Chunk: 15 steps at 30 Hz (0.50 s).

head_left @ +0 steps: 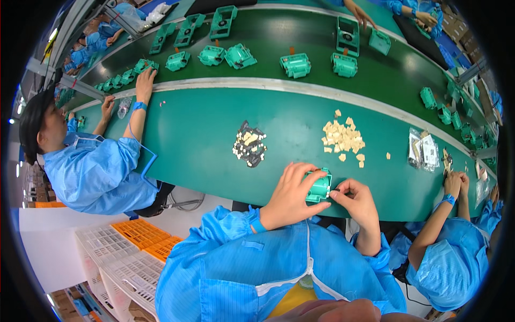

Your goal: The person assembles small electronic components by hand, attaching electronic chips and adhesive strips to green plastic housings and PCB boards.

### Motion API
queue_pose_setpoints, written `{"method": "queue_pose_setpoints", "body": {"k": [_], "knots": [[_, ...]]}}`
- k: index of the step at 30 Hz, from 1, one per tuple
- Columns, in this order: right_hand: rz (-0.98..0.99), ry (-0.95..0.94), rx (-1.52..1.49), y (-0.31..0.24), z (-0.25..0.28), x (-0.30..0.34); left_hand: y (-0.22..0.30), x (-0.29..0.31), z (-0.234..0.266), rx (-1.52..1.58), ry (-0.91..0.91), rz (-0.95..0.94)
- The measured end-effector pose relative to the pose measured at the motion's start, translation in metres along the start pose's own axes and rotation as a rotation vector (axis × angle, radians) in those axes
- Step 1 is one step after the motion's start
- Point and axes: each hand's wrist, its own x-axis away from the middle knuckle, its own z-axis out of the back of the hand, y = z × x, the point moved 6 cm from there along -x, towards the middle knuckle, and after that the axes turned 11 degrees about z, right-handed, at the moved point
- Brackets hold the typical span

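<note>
Close to the bench's near edge, my left hand (289, 196) is wrapped round a green plastic housing (320, 188), fingers over its top and thumb along its lower side. At the housing's right edge, my right hand (358, 204) pinches a small dark part (336, 190), largely covered by the fingertips. A little white shows on the housing beside that pinch. Beyond my hands lie a heap of black and white small parts (249, 145) and, to its right, a pile of cream-coloured flat pieces (343, 135).
A conveyor (257, 56) carrying several green housings (295, 65) runs behind the green bench (198, 129). Co-workers sit at my left (102, 172) and right (450, 252). Plastic bags of parts (422, 150) lie at right. White and orange crates (129, 257) stand lower left.
</note>
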Motion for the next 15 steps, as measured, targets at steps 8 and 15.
{"method": "queue_pose_setpoints", "body": {"k": [8,15], "knots": [[0.015,-0.009,0.002,-0.0032,0.002,-0.0026,-0.0003,-0.0028,-0.0043,0.013,-0.004,-0.046],[-0.011,-0.021,-0.028,-0.0032,0.0015,0.0001,-0.0029,0.0003,-0.0021,0.08,0.04,-0.053]]}}
